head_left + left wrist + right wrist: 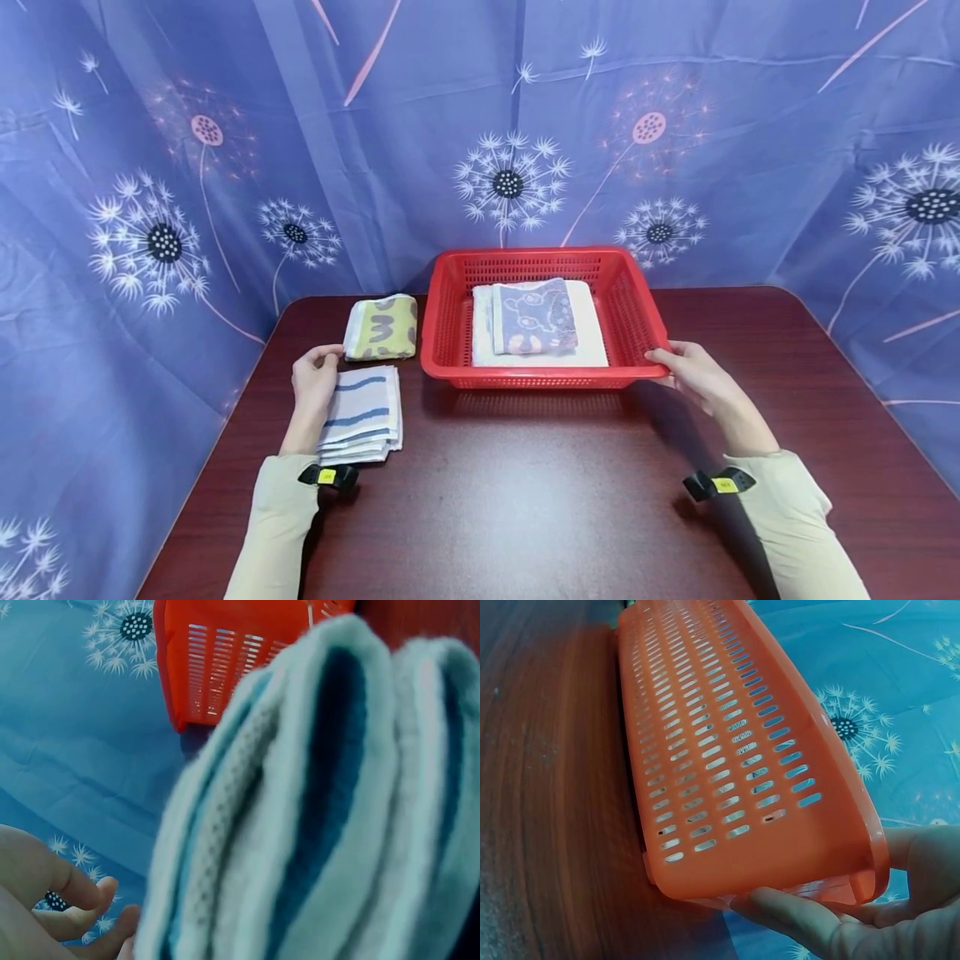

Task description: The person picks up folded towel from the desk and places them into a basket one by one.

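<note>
My right hand [693, 375] grips the front right corner of a red plastic basket [540, 372], thumb on the rim and fingers beneath it. Inside the basket lies a folded white towel [592, 321] with a smaller folded grey-purple patterned towel [534, 317] on top. Loosely bent, my left hand [315, 383] has its fingertips by the near left corner of a folded yellow-green towel [384, 327]; whether they touch is unclear. Beside that wrist lies a stack of white towels with blue stripes [363, 412], which fills much of the left wrist view.
A dark red-brown wooden table [487, 500] carries everything. Blue dandelion-print cloth [420, 150] hangs along its back and sides. The basket's back stands near this cloth, and the yellow-green towel lies close to the basket's left wall.
</note>
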Action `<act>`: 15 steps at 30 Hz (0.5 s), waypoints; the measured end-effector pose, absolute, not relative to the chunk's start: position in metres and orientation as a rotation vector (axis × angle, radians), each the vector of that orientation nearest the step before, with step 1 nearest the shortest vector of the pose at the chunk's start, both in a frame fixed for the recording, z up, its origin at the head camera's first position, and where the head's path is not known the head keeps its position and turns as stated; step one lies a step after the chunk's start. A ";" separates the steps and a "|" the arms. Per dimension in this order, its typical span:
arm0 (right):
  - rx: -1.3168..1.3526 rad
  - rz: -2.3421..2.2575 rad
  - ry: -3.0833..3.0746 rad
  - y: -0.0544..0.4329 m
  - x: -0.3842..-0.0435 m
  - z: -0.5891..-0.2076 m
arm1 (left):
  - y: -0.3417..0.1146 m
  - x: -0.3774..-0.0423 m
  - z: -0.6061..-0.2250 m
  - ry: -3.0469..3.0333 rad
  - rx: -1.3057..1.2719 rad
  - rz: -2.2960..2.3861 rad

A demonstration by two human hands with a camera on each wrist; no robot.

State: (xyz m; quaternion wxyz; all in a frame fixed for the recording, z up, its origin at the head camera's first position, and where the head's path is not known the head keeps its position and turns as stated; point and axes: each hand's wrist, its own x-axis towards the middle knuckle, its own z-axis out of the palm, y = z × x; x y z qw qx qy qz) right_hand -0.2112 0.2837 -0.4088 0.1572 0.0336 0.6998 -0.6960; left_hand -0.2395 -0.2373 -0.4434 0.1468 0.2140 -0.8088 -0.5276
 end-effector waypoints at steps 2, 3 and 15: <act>0.092 -1.992 2.004 0.284 -0.211 -0.409 | -0.240 -0.238 -0.444 -2.322 0.634 -1.514; 0.091 -1.991 2.002 0.284 -0.211 -0.409 | -0.241 -0.238 -0.445 -2.321 0.642 -1.511; 0.100 -1.961 2.010 0.285 -0.213 -0.411 | -0.256 -0.229 -0.454 -2.391 0.675 -1.587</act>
